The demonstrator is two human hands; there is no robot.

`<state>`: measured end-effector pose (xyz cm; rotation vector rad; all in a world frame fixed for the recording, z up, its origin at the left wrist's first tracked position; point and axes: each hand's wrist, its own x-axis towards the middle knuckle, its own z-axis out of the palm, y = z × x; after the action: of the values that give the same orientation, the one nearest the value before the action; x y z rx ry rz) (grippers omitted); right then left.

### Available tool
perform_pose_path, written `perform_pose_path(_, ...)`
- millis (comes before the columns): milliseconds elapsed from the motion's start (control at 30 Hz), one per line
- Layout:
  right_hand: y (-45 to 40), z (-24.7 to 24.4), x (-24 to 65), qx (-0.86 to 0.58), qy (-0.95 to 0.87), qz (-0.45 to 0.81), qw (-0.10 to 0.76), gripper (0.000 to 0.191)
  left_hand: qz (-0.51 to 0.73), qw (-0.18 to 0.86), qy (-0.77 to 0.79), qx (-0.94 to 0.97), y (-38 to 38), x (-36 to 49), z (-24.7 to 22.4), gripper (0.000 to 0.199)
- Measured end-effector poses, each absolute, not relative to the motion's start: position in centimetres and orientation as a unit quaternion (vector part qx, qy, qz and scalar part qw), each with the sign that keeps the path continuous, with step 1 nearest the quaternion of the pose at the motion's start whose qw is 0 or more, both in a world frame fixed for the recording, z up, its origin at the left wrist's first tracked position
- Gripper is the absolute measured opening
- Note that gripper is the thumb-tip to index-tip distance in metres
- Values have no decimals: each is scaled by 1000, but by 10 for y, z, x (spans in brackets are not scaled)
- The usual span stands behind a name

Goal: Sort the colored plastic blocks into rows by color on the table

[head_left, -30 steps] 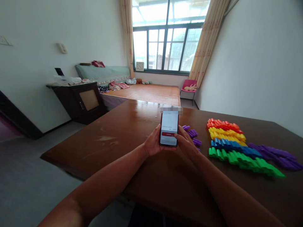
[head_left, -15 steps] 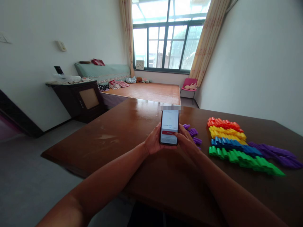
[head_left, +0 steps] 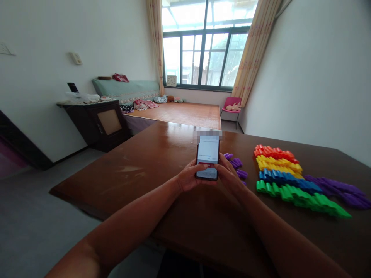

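A smartphone [head_left: 208, 156] with a lit screen is held upright over the brown table [head_left: 139, 166]. My left hand [head_left: 189, 175] grips its left side, the thumb lying across the lower screen. On the other side my right hand [head_left: 228, 172] holds the phone, its thumb at the screen's lower right. Several loose purple pieces [head_left: 237, 162] lie just beyond my right hand. To the right are rows of red [head_left: 275, 152], yellow [head_left: 278, 164], blue [head_left: 290, 180], green [head_left: 298, 195] and purple pieces [head_left: 337, 187].
Past the table stands a bed [head_left: 185, 112] with clothes on it. A dark cabinet [head_left: 107, 123] is at the left, and a pink chair [head_left: 231, 104] holding a soft toy is near the window [head_left: 199, 58].
My left thumb has moved from the phone's edge onto the lower screen. My right thumb has shifted slightly, and both hands still hold the phone.
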<state>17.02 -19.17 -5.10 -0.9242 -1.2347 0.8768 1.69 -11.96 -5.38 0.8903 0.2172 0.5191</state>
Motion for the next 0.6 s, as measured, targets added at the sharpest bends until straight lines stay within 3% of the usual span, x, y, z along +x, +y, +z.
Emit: perform_pose_path(600,-193,-53,171,-429,-524,365,639,49,250,857,94,440,-121,18,-56,42)
